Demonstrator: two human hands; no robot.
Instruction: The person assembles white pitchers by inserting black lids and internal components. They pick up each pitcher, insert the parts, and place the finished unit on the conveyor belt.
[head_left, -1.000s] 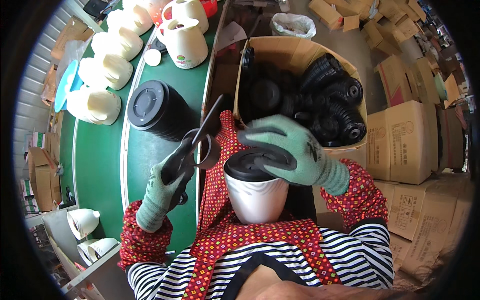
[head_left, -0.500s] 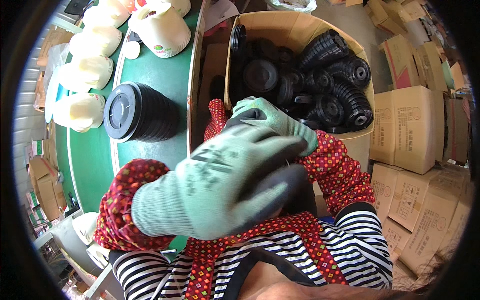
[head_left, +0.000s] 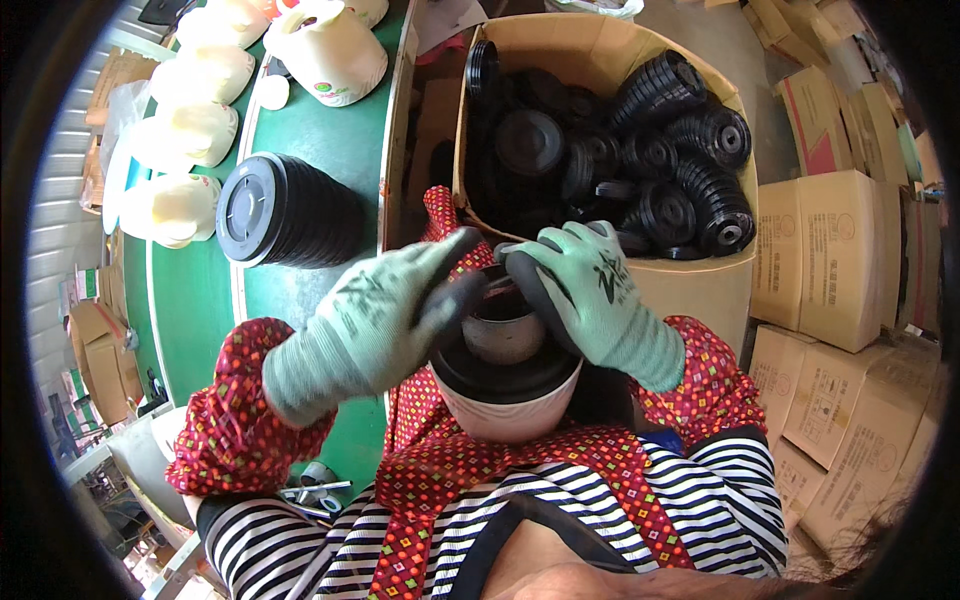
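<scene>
While we hold the white cup (head_left: 505,415) at our lap, 6 o'clock | left hand (head_left: 375,315) and right hand (head_left: 590,285) fingers curled, pressing its black lid (head_left: 500,370) | box of lids (head_left: 610,150) at 1 o'clock.

A green table (head_left: 320,150) with a pale rim runs from the near left to the far middle. On it, at mid-distance, a stack of black lids (head_left: 285,210) lies on its side, its round face turned left. Left of the stack, cream pots (head_left: 175,205) sit in a row along the table's left side, running to the far end. At the far end a larger cream pot (head_left: 335,50) lies tilted, with a small white cap (head_left: 273,92) just left of it. At the table's near edge lie scissors (head_left: 315,490).
</scene>
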